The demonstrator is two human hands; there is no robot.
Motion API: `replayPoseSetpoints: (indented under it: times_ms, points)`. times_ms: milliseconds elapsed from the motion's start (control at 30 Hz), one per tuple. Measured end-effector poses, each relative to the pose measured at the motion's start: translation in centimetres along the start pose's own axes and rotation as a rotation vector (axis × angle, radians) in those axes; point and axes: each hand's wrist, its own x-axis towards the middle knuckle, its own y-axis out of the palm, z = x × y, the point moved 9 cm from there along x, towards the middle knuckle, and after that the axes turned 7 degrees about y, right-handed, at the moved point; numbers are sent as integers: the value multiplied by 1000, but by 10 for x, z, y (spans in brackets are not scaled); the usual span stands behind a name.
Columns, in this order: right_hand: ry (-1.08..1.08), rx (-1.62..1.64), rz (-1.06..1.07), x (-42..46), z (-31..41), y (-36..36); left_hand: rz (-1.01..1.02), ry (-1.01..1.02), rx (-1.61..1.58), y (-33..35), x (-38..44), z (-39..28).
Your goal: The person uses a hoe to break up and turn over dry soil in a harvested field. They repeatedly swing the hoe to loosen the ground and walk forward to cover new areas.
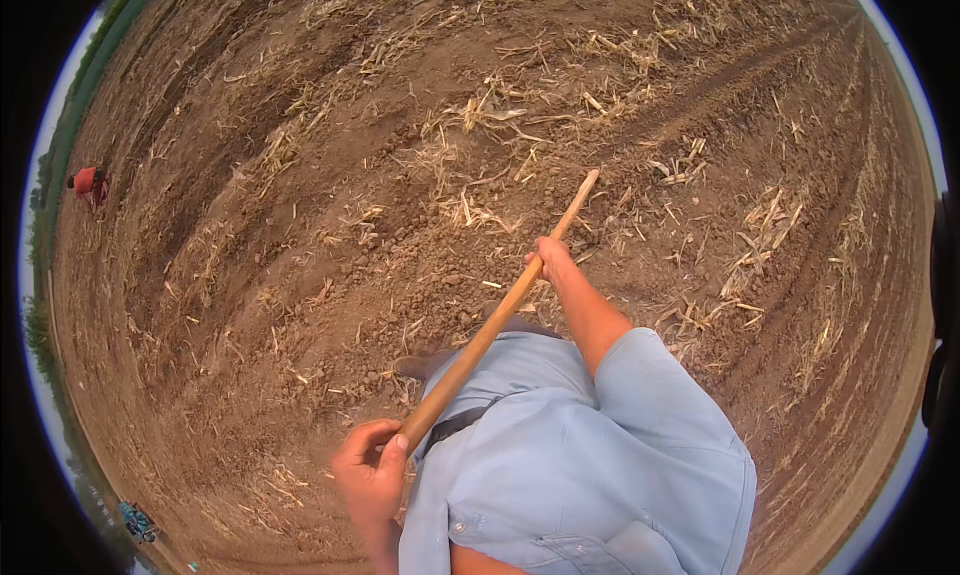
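Note:
A long, smooth wooden pole [487, 331], possibly a tool handle, runs slantwise across the front of my body. My right hand [549, 258] is closed around it toward its far, thinner part. At its thick near end, by my belt, my left hand [375, 462] holds it between thumb and curled fingers. The far tip of the pole is over brown soil [450, 279]; whether it touches the ground or bears a tool head, I cannot tell. Dry, pale crop stalks [472, 211] lie scattered on the soil to the left of that tip.
Loose clods and more dry stalks [761, 237] cover the field around me. A shoe [412, 366] shows beside my trouser leg. Far off at the left edge is a person in red [90, 181]; another in blue-green clothing [137, 521] is at the lower left. Trees line the field's edge.

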Motion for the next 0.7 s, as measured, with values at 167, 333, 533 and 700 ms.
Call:
replayPoseSetpoints:
  times_ms: [167,333,533,700]
  points:
    - [78,38,63,-7,-28,21,137,-265,385,-22,-3,41]
    - [113,38,70,15,-97,37,489,-256,1235,-22,-6,105]
    - [273,64,249,-21,-198,54,482,-466,1441,-88,-67,198]
    - [229,100,183,-10,-166,28,458,-348,1398,-59,-49,208]
